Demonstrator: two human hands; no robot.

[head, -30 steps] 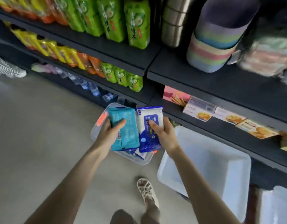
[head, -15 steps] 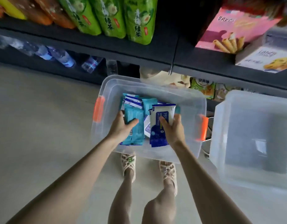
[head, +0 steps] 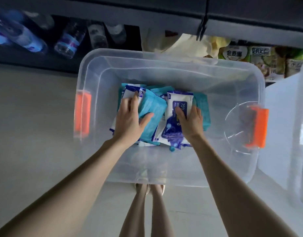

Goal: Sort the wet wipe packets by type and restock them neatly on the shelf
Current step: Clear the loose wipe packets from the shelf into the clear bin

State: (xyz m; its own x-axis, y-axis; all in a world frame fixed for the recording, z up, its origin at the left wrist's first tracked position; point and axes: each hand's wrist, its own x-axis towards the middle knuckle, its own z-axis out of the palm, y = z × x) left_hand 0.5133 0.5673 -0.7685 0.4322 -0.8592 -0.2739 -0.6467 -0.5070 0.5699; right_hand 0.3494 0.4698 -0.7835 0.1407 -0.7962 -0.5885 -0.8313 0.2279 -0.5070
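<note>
A clear plastic bin [head: 173, 65] with orange handles sits on the floor below me and holds a pile of wet wipe packets. My left hand [head: 130, 119] grips a teal packet [head: 151, 108], thumb on top, fingers reaching over a blue-and-white packet [head: 130, 91] behind it. My right hand [head: 191, 121] grips a white-and-blue alcohol wipe packet [head: 178, 103], thumb on its label. More teal packets [head: 202, 103] lie under and beside it. Both hands are inside the bin, low over the pile.
A second clear bin [head: 284, 134] stands right of the first. The dark bottom shelf [head: 164, 17] runs along the top, with water bottles [head: 67, 41] at left and snack packs [head: 260, 60] at right. My legs and sandals [head: 150, 189] show below the bin. Grey floor at left.
I have bent down, so the bin fills the view. Both hands have sunk with their packets from above the bin down onto the pile inside it.
</note>
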